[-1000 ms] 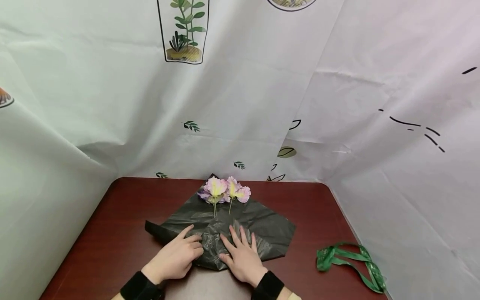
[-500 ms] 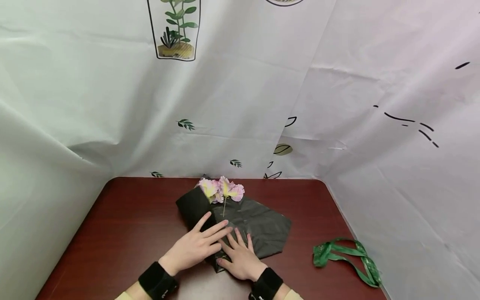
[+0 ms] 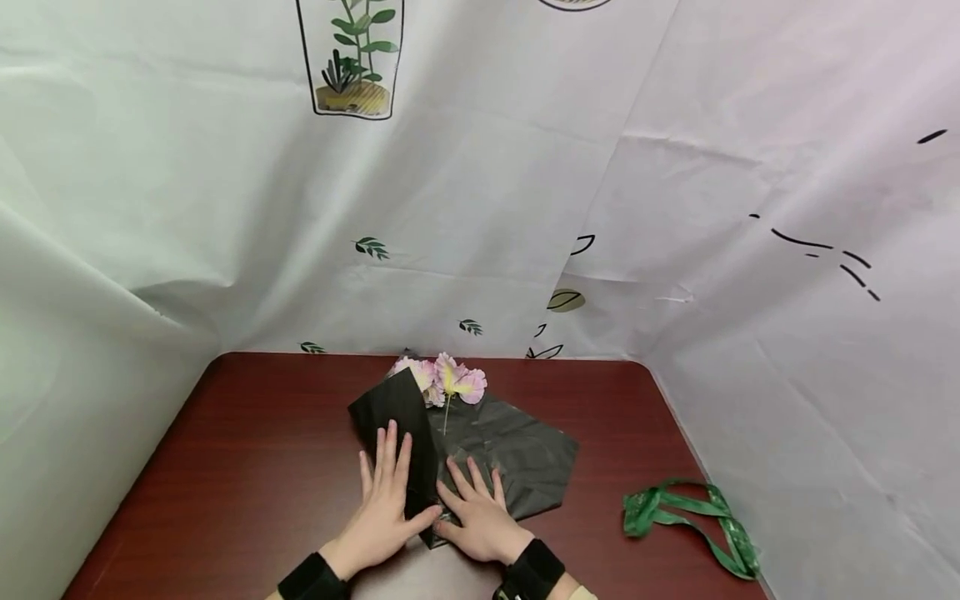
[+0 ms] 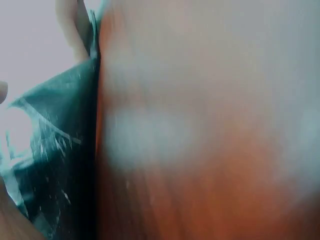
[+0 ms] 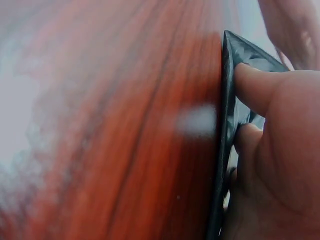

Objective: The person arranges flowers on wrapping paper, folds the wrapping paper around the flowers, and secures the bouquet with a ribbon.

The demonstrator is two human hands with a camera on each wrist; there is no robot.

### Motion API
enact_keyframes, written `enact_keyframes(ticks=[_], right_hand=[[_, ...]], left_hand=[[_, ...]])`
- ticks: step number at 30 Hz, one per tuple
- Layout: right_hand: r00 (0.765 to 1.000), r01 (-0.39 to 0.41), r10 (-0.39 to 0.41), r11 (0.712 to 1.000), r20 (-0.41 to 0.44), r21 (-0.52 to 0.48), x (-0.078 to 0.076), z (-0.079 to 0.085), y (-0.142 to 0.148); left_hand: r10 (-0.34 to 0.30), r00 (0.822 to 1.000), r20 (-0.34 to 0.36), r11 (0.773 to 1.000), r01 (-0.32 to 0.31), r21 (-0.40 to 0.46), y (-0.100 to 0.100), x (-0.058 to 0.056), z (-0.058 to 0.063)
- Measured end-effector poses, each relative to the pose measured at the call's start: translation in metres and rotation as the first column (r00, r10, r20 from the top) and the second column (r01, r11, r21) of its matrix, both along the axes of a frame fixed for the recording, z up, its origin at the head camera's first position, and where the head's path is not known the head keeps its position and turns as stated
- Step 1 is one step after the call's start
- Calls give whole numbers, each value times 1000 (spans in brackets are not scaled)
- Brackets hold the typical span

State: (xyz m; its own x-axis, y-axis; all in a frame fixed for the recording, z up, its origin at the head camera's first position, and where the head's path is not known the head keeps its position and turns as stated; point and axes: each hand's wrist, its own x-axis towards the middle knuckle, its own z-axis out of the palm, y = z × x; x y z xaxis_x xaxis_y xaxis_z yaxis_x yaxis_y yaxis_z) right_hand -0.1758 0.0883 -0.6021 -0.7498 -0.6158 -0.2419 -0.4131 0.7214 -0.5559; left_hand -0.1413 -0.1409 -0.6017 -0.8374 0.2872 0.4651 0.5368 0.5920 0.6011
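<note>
A sheet of black wrapping paper (image 3: pixel 528 454) lies on the table, its left side folded over toward the middle. Pink and yellow flowers (image 3: pixel 453 379) rest on it at the far end, one thin stem showing; the fold covers the rest of the stems. My left hand (image 3: pixel 382 508) lies flat with straight fingers on the folded flap (image 3: pixel 401 400). Spread out on the paper's lower middle is my right hand (image 3: pixel 480 517), its thumb close to the left thumb. The right wrist view shows the right hand (image 5: pixel 285 135) against the paper's edge.
A green ribbon (image 3: pixel 693 517) lies loosely looped at the table's right side. The reddish-brown table (image 3: pixel 270 433) meets a white printed cloth (image 3: pixel 450 183) along its back and sides.
My left hand has brought the paper's left side up and over the stems, then turned to lie flat on the flap. My right hand has stayed on the paper.
</note>
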Motion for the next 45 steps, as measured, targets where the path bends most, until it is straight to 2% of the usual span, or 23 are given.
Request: enact_keyframes(ticks=[4, 9, 12, 17, 21, 24, 28, 32, 35, 40, 42, 45], right_hand=[[1000, -7, 7, 1000, 10, -22, -1, 1, 5], [998, -48, 50, 998, 32, -46, -5, 11, 9], [996, -73, 75, 997, 43, -34, -5, 13, 10], [996, -86, 86, 996, 33, 4, -3, 15, 15], [994, -103, 103, 995, 24, -1, -3, 13, 21], [992, -126, 127, 991, 19, -33, -5, 10, 23], [991, -120, 126, 987, 49, -105, -7, 9, 25], [983, -59, 93, 976, 157, -212, -10, 12, 26], [964, -16, 94, 954, 248, -300, -12, 15, 30], [963, -50, 138, 935, 230, -351, -15, 15, 36], [970, -54, 130, 939, 206, -339, -16, 13, 36], [971, -16, 95, 941, 218, -339, -16, 11, 35]], left_hand=[[6, 998, 68, 997, -11, 75, 12, 5, -2], [45, 986, 159, 992, -63, 113, 29, 10, -1], [39, 982, 185, 991, -62, 121, 36, 14, -1], [-28, 987, 155, 994, 12, 106, 46, 17, 0], [-94, 980, 175, 993, 80, 83, 56, 16, -1], [-116, 977, 181, 992, 104, 73, 62, 15, 0], [-125, 980, 156, 991, 115, 71, 69, 12, 1], [-118, 984, 134, 993, 113, 45, 74, 9, 1], [-108, 989, 102, 994, 106, 26, 76, 7, -1], [-115, 992, 49, 993, 115, 21, 79, 6, -4], [-128, 991, 45, 992, 127, 24, 80, 5, -4], [-145, 989, 33, 989, 144, 30, 81, 3, -5]])
